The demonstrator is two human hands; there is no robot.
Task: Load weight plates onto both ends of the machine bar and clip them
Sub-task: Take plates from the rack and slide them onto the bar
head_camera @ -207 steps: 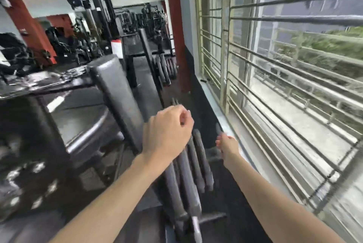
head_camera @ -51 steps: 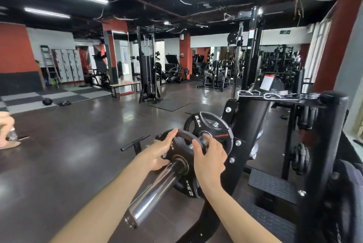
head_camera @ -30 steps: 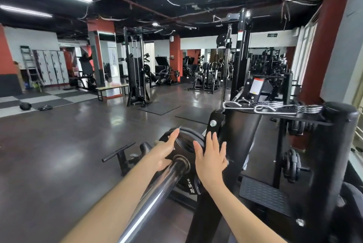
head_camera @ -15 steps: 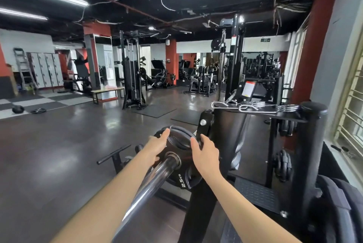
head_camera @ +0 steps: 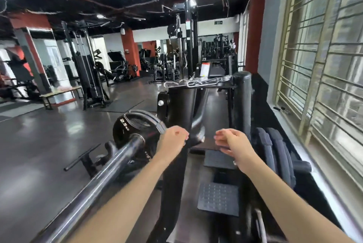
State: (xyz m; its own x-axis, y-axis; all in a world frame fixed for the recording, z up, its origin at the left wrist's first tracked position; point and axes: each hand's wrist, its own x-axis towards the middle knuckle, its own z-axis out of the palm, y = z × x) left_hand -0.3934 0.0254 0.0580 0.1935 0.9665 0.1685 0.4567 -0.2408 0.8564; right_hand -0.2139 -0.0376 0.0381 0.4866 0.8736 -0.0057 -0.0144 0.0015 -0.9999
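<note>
The chrome machine bar (head_camera: 92,185) runs from the lower left up to the black machine upright (head_camera: 182,105). Black 2.5 kg weight plates (head_camera: 133,126) sit on the bar, pushed up against the upright. My left hand (head_camera: 172,141) hovers just right of the plates' rim, fingers loosely curled and holding nothing. My right hand (head_camera: 231,142) hangs in the air further right, in front of the machine, also loosely curled with nothing in it. Metal spring clips (head_camera: 198,83) lie on the tray on top of the machine.
More black plates (head_camera: 275,150) stand on a storage peg at the right, beside the barred window (head_camera: 324,69). A textured footplate (head_camera: 218,197) lies below my arms. A low black floor handle (head_camera: 84,157) sticks out left of the bar. Other gym machines fill the background.
Both hands have come off the plate and moved right, away from the bar. The plate stays seated against the upright. My view has swung right toward the window.
</note>
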